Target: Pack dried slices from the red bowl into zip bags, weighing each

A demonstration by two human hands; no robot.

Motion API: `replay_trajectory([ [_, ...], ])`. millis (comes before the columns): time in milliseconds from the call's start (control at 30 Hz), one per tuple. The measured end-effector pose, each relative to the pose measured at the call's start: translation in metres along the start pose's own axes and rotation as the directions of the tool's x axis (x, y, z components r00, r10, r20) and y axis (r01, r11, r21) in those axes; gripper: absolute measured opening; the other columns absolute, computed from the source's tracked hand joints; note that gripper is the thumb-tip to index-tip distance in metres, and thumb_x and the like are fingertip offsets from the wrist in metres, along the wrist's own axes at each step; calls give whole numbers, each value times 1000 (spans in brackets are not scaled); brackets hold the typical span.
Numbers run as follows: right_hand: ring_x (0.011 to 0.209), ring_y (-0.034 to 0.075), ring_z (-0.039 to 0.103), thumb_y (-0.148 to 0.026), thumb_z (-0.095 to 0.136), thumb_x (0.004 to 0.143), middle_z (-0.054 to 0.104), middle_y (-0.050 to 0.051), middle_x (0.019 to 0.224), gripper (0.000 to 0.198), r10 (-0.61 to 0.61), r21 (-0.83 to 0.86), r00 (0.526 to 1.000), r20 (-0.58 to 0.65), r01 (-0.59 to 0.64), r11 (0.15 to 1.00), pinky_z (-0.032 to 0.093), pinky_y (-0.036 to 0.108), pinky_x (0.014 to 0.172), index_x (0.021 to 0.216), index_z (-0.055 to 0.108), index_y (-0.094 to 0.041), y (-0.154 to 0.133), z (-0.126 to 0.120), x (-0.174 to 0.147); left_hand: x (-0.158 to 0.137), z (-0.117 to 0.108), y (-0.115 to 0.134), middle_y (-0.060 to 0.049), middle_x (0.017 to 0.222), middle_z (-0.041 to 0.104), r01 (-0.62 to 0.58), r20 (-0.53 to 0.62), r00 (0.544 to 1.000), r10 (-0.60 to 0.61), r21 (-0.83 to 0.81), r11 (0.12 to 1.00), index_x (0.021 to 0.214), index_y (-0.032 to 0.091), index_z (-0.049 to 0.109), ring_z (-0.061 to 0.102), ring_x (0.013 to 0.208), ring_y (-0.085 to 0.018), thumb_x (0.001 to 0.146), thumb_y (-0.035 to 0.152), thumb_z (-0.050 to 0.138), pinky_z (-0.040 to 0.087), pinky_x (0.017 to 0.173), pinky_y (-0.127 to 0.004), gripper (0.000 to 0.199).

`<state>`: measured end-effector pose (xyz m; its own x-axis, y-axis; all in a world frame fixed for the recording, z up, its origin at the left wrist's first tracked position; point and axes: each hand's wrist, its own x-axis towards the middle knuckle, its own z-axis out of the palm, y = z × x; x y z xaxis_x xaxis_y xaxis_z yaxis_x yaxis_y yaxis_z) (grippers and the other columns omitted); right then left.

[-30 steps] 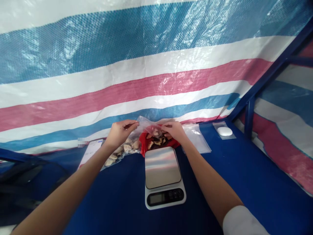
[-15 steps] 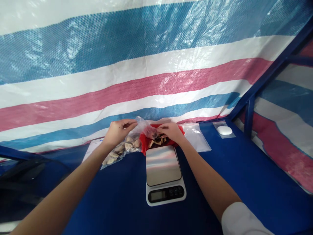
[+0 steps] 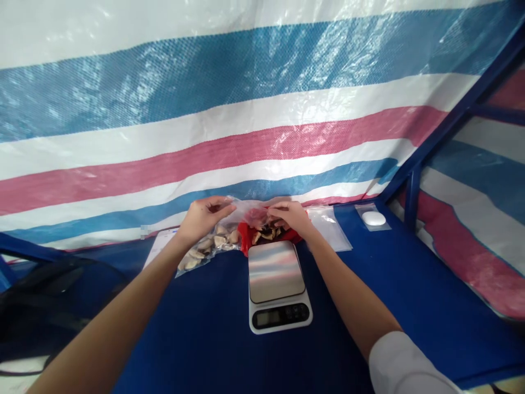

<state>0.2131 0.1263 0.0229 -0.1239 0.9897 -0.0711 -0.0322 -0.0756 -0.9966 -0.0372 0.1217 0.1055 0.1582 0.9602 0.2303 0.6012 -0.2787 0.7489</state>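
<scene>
A thin clear plastic bag (image 3: 246,208) is stretched between my two hands above the back of the table. My left hand (image 3: 205,218) pinches its left edge between thumb and fingers. On the other side my right hand (image 3: 293,216) has its fingertips closed on the bag's right edge. Beneath them lies a red mesh bag (image 3: 246,235) with dark-edged dried slices (image 3: 268,235) showing in its opening. Another clear bag, filled with pale dried pieces (image 3: 200,253), lies below my left hand. A white kitchen scale (image 3: 276,273) with a bare metal plate stands in front of the red bag.
Flat clear bags (image 3: 331,230) lie right of my right hand. Farther right, a white rounded case (image 3: 373,218) rests on a small clear bag. A white sheet or screen (image 3: 159,246) is partly behind my left arm. Striped sheeting (image 3: 246,142) hangs behind the blue table (image 3: 197,323).
My hands have shifted slightly, and the clear bag between them is now stretched flatter. The camera view has moved a little. The scale and filled bags stay put on the table.
</scene>
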Motion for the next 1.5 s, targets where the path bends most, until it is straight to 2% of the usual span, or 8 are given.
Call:
replay_trajectory([
  [233,86,20,74,-36,79,73,78,3,90,26,-75,77,997,-31,78,994,61,26,69,92,79,-19,-16,-8,-7,-16,5,8,-5,74,76,28,-96,995,-40,-124,992,76,18,73,71,75,-21,76,43,73,55,74,-30,24],
  [467,86,21,74,-53,82,68,78,5,88,47,-113,87,985,-133,125,988,61,31,78,95,78,-15,-4,-14,-36,-43,37,6,-5,82,77,54,-175,973,-152,-467,883,80,16,74,69,76,-19,74,44,77,55,74,-30,29],
  [667,80,19,72,-53,82,68,78,4,86,42,-235,27,962,-137,241,970,60,34,82,90,80,-18,3,-14,-62,-73,67,12,-5,86,77,127,-83,963,-258,-705,698,83,16,74,72,82,-19,70,48,82,58,79,-30,35],
  [867,74,21,72,-57,83,63,77,4,75,44,-193,-12,972,-131,193,981,61,34,74,80,78,-17,1,-24,-79,-100,83,9,-8,87,78,208,13,950,-311,-770,603,84,15,75,73,86,-24,65,55,83,61,76,-35,45],
  [1000,71,20,72,-56,84,63,77,4,74,45,-142,-79,988,-58,138,987,61,32,69,85,79,-16,0,-35,-85,-108,74,4,-11,93,78,258,85,955,-284,-708,657,87,13,77,73,92,-27,63,56,85,61,83,-40,49],
  [1133,70,18,72,-51,81,69,77,5,75,38,-155,-173,986,67,164,971,59,29,66,84,80,-16,-11,-40,-87,-102,52,18,-9,112,77,198,174,977,-122,-536,821,107,20,78,71,104,-27,73,51,80,56,92,-36,47],
  [1267,64,18,70,-45,77,74,77,5,74,29,-202,-295,967,157,241,925,56,26,58,79,79,-16,-27,-39,-89,-87,34,48,-6,93,79,159,318,944,-87,-207,965,100,23,81,72,87,-26,75,53,76,55,71,-30,39],
  [1500,60,16,66,-39,73,79,76,4,73,26,-250,-398,940,231,326,858,52,25,58,85,81,-16,-40,-42,-94,-72,41,65,-6,69,74,68,500,866,7,-131,989,76,21,80,68,63,-20,76,49,74,48,54,-26,28],
])
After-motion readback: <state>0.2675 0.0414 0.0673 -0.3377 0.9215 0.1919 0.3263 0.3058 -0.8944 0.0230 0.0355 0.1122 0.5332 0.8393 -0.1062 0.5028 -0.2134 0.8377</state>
